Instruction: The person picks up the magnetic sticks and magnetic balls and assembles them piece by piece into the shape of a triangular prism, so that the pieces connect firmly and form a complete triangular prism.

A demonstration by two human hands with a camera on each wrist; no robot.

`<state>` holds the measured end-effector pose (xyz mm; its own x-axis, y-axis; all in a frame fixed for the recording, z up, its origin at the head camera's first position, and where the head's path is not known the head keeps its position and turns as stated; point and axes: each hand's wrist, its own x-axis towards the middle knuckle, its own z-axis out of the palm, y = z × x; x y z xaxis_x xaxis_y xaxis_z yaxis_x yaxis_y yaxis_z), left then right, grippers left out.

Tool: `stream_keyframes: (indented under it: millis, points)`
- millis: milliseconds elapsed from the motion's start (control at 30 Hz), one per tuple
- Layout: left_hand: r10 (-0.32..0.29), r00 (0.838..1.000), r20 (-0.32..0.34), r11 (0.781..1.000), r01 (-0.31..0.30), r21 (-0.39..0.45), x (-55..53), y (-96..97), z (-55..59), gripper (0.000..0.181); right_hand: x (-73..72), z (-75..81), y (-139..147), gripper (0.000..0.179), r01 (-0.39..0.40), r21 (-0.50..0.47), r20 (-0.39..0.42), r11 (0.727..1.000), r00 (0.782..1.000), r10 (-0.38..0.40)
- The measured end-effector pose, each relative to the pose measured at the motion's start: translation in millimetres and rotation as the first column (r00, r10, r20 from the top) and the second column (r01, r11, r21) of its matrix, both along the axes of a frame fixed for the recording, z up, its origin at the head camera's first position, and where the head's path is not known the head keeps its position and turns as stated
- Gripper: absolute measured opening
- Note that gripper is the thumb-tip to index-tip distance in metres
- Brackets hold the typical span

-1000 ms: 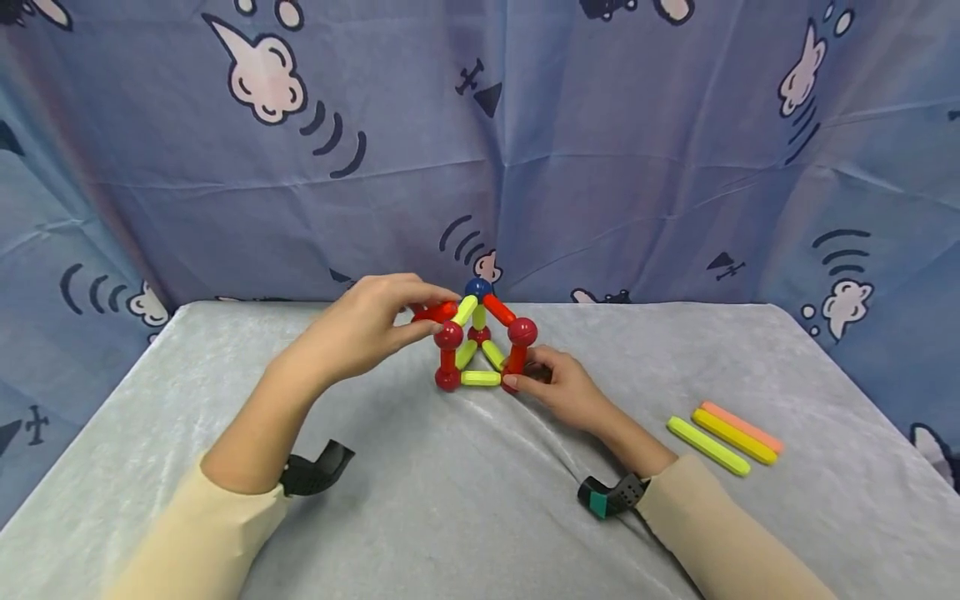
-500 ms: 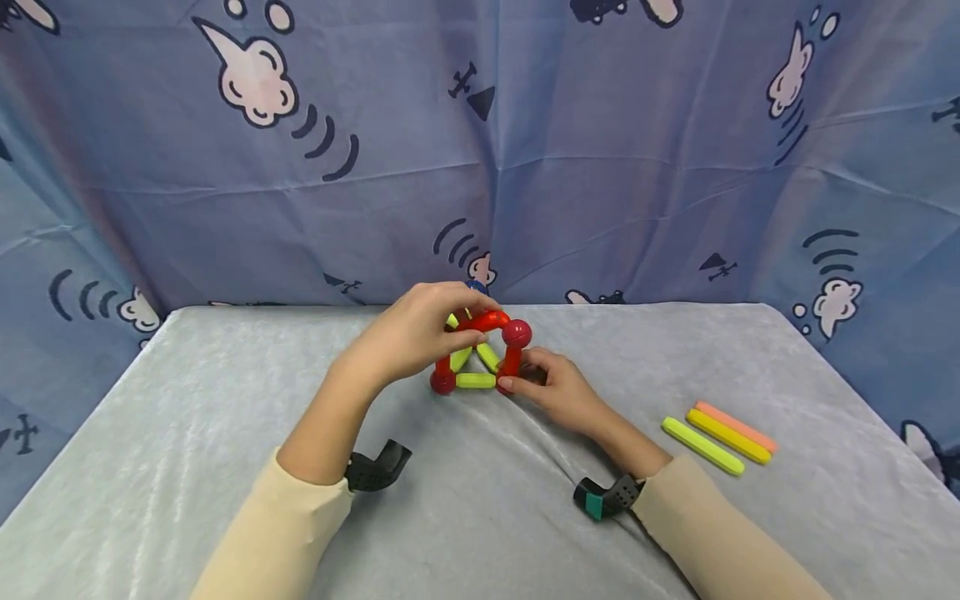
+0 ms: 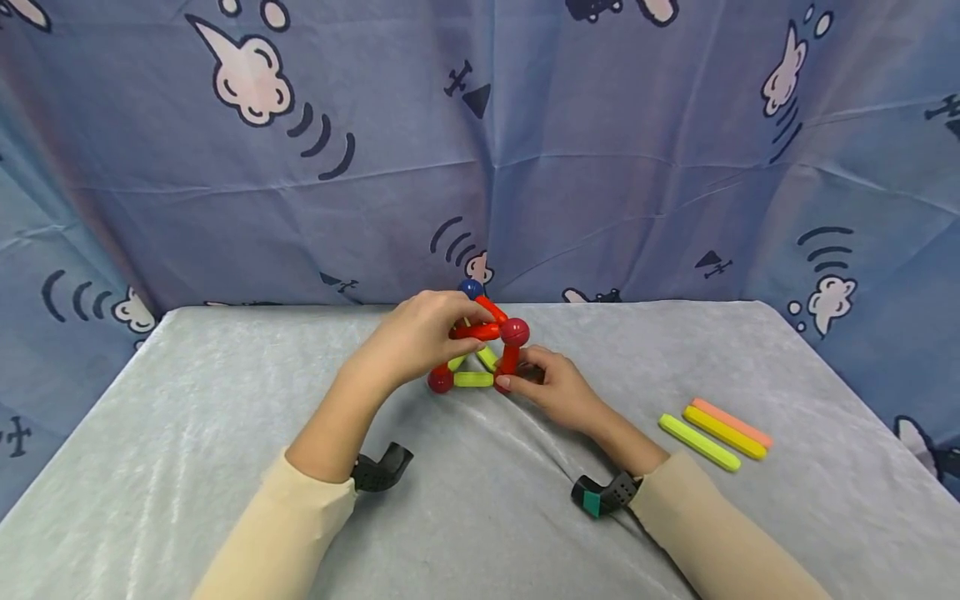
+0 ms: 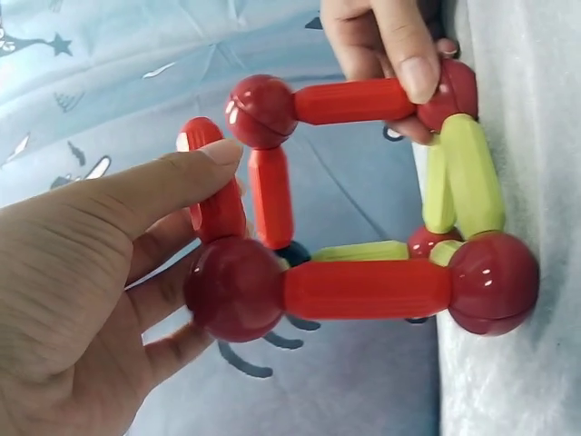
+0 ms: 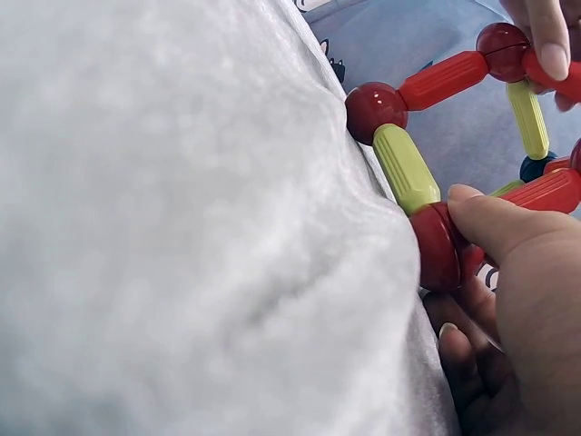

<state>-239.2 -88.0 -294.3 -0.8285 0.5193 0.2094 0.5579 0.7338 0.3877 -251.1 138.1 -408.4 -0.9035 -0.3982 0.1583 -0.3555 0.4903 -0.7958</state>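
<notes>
My left hand point(image 3: 420, 337) pinches a red magnetic rod point(image 4: 216, 186) between thumb and fingers. One end of that rod meets the upper left red ball point(image 4: 236, 289); the other end lies close beside the upper right red ball point(image 3: 514, 332). At the base, my right hand point(image 3: 558, 387) holds the lower right red ball point(image 5: 439, 245) with thumb and fingers. Red uprights and yellow-green rods point(image 3: 473, 379) join the balls into a small frame standing on the table. A dark blue ball point(image 3: 471, 288) tops its back. In the head view my left hand hides the upper left ball.
On the cloth-covered table point(image 3: 480, 517), to the right, lie three loose sticks: a yellow-green one point(image 3: 699, 442), a yellow one point(image 3: 724, 432) and an orange one point(image 3: 731, 422). A patterned blue curtain point(image 3: 600, 167) hangs behind the table's back edge.
My left hand has moved right, swinging the red rod from the frame's left side across its front toward the upper right ball. My right hand keeps its hold on the lower ball.
</notes>
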Motion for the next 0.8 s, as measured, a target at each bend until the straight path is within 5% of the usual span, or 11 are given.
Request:
stream_keyframes:
  millis: [433,800]
  points:
    - [0.002,0.986,-0.169,0.994,-0.02,-0.105,-1.9,9.0,-12.7,0.02,0.1,-2.8,1,0.027,-0.001,-0.025,-0.009,1.0,1.0,0.0]
    - [0.019,0.988,-0.156,0.998,-0.029,-0.064,-3.3,2.3,-13.5,0.023,-0.6,-2.7,1,0.028,0.007,0.008,-0.015,1.0,1.0,-0.007]
